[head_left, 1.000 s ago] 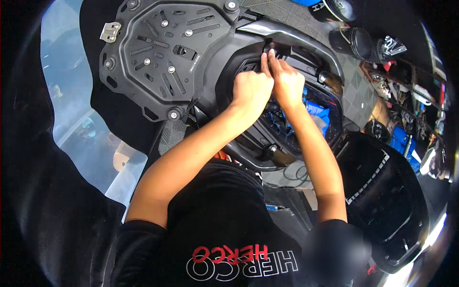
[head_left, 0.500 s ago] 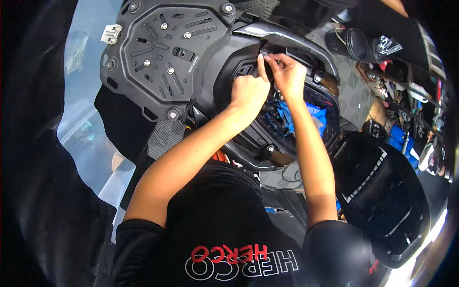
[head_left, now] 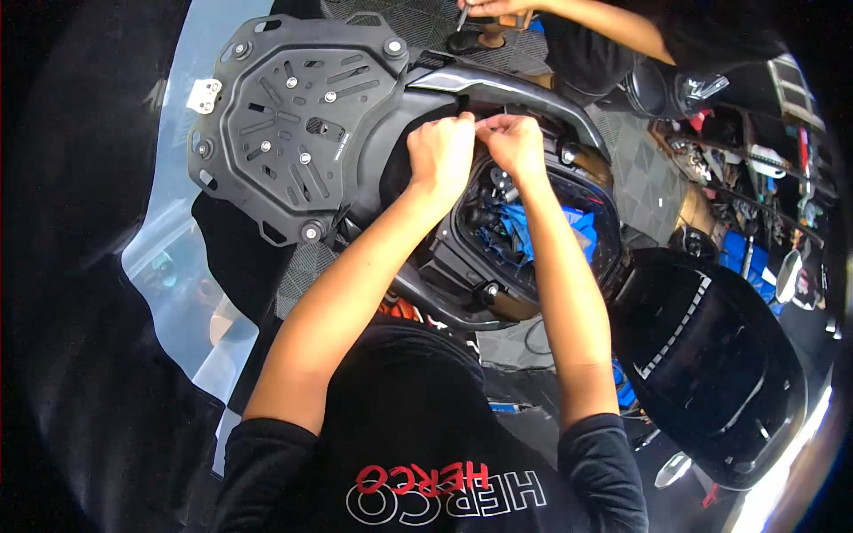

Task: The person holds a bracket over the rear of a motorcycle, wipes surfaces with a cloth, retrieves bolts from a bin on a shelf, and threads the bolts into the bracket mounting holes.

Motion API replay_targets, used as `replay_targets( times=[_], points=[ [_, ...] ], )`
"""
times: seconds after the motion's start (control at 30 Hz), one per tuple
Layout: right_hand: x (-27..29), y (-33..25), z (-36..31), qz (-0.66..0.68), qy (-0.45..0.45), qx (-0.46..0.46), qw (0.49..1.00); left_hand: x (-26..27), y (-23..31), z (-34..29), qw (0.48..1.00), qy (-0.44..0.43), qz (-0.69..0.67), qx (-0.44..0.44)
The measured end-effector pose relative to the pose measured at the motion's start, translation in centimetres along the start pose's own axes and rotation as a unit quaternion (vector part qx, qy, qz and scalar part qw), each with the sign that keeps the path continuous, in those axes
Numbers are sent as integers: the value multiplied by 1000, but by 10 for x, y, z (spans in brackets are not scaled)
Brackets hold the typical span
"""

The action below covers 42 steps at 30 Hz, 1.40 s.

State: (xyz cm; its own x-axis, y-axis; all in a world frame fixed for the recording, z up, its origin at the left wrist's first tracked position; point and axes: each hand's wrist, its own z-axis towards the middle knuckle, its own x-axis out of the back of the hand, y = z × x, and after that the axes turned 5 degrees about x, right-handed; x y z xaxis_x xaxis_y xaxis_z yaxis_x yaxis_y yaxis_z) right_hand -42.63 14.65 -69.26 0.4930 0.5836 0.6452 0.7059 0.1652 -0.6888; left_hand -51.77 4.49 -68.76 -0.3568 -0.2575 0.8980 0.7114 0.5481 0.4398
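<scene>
My left hand (head_left: 442, 153) is closed, its fingertips drawn together over the far left corner of a scooter's open storage compartment (head_left: 458, 233). Close beside it, my right hand (head_left: 515, 147) pinches with thumb and forefinger, the tips of both hands almost meeting. Whatever they hold is too small or hidden to make out. Below my wrists, a bunched blue cloth or bag (head_left: 518, 233) lies inside the compartment among dark items. To the left of my hands sits a black slotted rack plate (head_left: 293, 120) with several silver bolts and a small light metal bracket (head_left: 204, 96) at its left edge.
At the right a large black seat or panel (head_left: 711, 364) stands tilted beside the scooter. Shelves with mixed parts (head_left: 773, 160) line the far right. At the top, another person's arm (head_left: 613, 27) reaches in, the hand holding a slim tool. A grey grab rail (head_left: 569, 107) borders the compartment.
The view has shifted, so the rack plate sits lower and further left. My left forefinger, stretched out before, is now curled in. The other person's forearm and hand have come into view.
</scene>
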Motion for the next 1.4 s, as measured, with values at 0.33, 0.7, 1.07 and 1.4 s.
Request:
replay_targets(
  times=[0.33,0.7,1.07,1.4],
  points=[
    [-9,0,-5,6,38,-26,999,3,6,1,996,-23,-32,75],
    [-15,9,-4,103,27,-61,992,2,3,-2,997,-3,-27,78],
    [-11,8,-5,105,49,-53,992,0,-3,2,999,1,-21,39],
    [-9,4,-11,118,58,-27,991,-13,-14,-6,996,73,-21,-43]
  ],
)
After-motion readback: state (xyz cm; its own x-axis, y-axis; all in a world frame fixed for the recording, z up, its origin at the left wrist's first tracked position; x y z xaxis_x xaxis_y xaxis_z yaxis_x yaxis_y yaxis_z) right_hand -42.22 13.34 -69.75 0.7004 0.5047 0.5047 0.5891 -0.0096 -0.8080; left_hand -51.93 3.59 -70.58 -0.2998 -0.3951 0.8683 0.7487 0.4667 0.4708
